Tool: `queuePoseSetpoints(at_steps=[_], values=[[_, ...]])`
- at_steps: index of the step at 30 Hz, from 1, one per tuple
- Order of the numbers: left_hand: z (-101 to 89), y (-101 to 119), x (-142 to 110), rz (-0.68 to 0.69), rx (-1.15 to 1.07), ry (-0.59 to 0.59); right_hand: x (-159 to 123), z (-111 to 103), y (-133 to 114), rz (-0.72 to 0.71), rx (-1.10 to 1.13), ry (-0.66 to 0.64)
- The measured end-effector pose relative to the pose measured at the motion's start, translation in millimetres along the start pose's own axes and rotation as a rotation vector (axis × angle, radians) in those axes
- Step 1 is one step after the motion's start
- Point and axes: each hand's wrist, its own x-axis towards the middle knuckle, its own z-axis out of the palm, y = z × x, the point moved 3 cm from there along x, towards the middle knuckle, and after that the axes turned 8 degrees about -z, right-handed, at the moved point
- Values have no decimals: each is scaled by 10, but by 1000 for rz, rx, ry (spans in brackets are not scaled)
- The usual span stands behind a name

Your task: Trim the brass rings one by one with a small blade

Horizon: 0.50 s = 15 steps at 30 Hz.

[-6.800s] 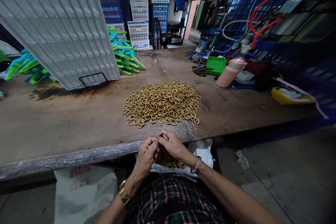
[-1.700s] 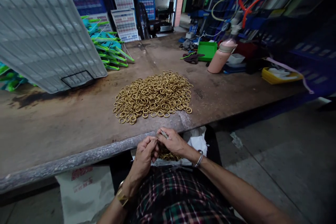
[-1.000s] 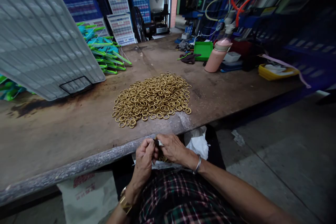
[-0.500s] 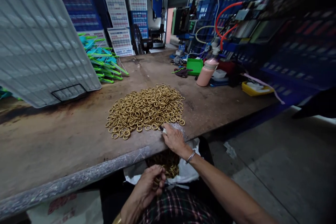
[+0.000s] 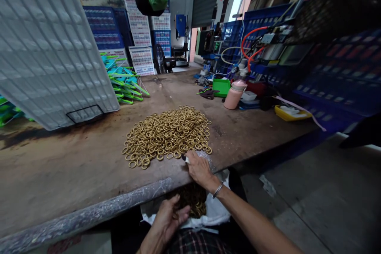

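A heap of brass-coloured rings [image 5: 169,133] lies on the worn table [image 5: 89,174]. At its near edge my right hand [image 5: 199,168] rests by the table's rim, fingers curled together. A small dark and white piece shows at its fingertips; I cannot tell what it is. Lower down, my left hand [image 5: 171,216] is over a white sack [image 5: 218,208] in front of my lap, its thumb and fingers apart. No ring shows plainly in that hand, though its palm is partly hidden. More rings [image 5: 198,206] lie inside the sack.
A large pale ribbed panel [image 5: 59,55] stands at left, with green and blue hangers [image 5: 126,83] behind it. A pink bottle [image 5: 235,94], a green tray [image 5: 222,87] and a yellow tray [image 5: 291,113] sit toward the right. Stacked crates [image 5: 141,57] stand beyond the table.
My left hand has gone from closed around rings to spread fingers over the sack. My right hand keeps its place by the heap. The whole view has tilted up slightly.
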Motion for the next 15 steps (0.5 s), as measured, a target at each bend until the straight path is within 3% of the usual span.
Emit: queuePoseSetpoints(at_steps=[5,11,15], values=[[-39,-14,-13,46,-13,34,0,-48,82,-57,215,81],[-58,-20,63,132,-80,-21,11,-42,71,-35,601,115],[-105,-29,121,266,44,-25,-4,-42,16,-33,779,119]])
